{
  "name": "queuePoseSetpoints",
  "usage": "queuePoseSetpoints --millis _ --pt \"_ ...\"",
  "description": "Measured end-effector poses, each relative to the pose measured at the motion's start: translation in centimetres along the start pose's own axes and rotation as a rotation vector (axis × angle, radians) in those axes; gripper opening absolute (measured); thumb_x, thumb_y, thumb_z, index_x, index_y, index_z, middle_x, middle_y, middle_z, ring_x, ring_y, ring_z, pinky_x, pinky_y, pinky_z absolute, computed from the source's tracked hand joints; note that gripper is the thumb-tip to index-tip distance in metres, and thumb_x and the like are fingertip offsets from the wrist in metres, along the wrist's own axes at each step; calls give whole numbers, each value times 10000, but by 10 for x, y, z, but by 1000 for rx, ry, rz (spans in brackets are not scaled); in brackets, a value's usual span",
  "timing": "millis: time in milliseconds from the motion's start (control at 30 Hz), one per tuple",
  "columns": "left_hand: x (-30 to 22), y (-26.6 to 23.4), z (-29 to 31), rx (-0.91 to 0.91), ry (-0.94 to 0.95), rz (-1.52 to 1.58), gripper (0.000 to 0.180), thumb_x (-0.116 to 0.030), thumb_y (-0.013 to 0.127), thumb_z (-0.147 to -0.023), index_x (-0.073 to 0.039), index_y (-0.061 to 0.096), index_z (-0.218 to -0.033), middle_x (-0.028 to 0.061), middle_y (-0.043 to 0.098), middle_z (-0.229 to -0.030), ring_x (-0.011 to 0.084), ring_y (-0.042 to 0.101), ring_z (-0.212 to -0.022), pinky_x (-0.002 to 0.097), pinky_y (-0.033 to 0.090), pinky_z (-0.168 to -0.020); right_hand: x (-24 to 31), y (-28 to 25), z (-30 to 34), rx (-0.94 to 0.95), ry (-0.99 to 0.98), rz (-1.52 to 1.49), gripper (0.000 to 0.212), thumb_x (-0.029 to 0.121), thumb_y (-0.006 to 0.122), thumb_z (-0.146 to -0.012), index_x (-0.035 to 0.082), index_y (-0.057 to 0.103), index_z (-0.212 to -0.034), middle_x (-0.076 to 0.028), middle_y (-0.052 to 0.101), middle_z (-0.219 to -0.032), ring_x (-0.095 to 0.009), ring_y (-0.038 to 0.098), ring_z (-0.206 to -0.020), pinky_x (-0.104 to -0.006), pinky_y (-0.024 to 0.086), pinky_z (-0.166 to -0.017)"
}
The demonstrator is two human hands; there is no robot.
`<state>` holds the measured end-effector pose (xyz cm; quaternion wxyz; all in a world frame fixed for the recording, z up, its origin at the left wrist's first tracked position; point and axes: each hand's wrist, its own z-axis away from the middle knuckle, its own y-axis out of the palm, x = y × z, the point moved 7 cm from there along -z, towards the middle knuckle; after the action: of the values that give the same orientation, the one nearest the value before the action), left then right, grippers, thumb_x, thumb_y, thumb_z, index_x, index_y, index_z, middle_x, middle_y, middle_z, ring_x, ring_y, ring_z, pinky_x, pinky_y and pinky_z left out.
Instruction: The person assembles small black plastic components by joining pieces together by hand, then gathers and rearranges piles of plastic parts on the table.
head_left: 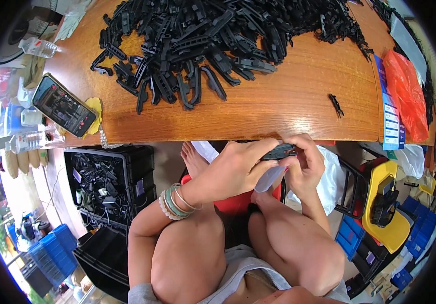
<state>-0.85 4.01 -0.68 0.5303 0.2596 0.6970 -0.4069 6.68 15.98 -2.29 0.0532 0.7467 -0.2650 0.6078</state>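
Both hands meet just below the front edge of the wooden table (278, 109), above my knees. My left hand (233, 169), with bead and jade bracelets at its wrist, and my right hand (306, 164) pinch the same small black plastic part (280, 151) between their fingers. A pale, translucent strip (268, 178) hangs down under the part between the hands. On the tabletop lies a big heap of similar black plastic parts (197, 40). One small black piece (336, 104) lies alone at the right of the table.
A smartphone (63, 105) leans on a yellow stand at the table's left edge. An orange plastic bag (408, 93) and a blue-white sheet lie at the right. Below are a black crate of cables (104, 185), a red stool (238, 202), a yellow chair (385, 202) and blue crates.
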Motion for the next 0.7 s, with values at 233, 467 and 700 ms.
queuePoseSetpoints --millis 233,467,700 --pt "-5 0 -3 -48 104 22 354 -81 588 -855 43 485 -1170 202 630 -858 334 652 -762 349 515 -621 1 -4 -1 -8 18 -83 238 -33 646 -748 -29 594 -980 -98 604 -790 -145 563 -653 -239 449 -584" --pt "33 20 2 95 -556 838 448 -236 400 -981 15 324 -1344 214 627 -822 315 677 -740 347 568 -649 -20 1 5 -74 500 -370 204 111 547 -919 9 573 -1094 -9 573 -673 -44 503 -516 -167 382 -458" --pt "3 -53 7 -583 -14 -158 102 -35 614 -833 42 639 -895 129 648 -790 239 650 -701 295 498 -616 -6 -23 -8 -33 88 247 63 0 599 -801 -16 643 -843 -85 579 -674 -182 546 -571 -292 443 -535"
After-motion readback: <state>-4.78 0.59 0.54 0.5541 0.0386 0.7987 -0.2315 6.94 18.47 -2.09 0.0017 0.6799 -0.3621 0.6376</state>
